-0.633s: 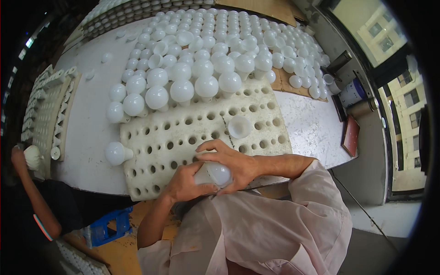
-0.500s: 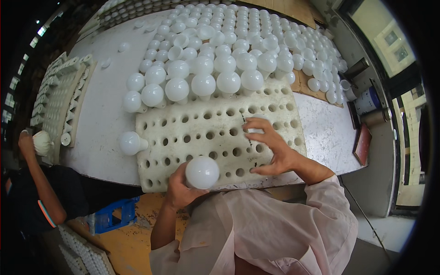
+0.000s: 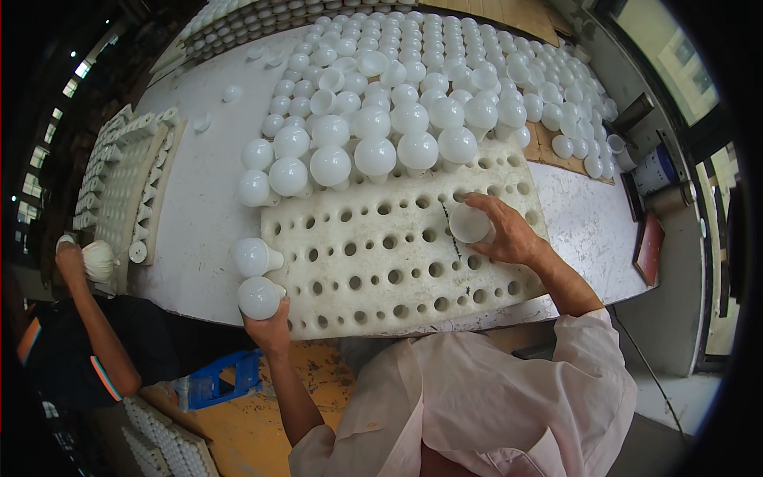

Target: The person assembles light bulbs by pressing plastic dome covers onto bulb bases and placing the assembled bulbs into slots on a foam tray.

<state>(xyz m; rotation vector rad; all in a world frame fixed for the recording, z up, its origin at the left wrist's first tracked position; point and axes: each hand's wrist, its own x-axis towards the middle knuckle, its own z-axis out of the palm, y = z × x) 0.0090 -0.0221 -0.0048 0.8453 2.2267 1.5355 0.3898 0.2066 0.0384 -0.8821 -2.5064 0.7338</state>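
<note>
My left hand (image 3: pixel 269 327) grips a white light bulb (image 3: pixel 259 297) by its base end, at the left edge of a pale foam tray (image 3: pixel 334 270) full of round holes. A second light bulb (image 3: pixel 253 257) lies on its side just beyond it, base toward the tray. Over the right part of the tray, my right hand (image 3: pixel 513 232) has its fingers curled round a hollow white bulb cover (image 3: pixel 470 223). Several bulbs (image 3: pixel 375 157) stand in the tray's far rows, while its nearer holes show bare.
Behind the tray, many white bulbs and covers (image 3: pixel 413 67) crowd the table (image 3: pixel 207 159). A holed rack with white parts (image 3: pixel 127 183) stands at left, near a co-worker's hand (image 3: pixel 70 258) and a white bundle (image 3: pixel 100 261). A blue plastic stool (image 3: pixel 222 380) is below. At right lies a dark red object (image 3: pixel 649 248).
My left hand has carried its bulb leftward from the tray's near middle to its left edge. In my right hand the bulb cover now shows plainly. The whole view has shifted slightly.
</note>
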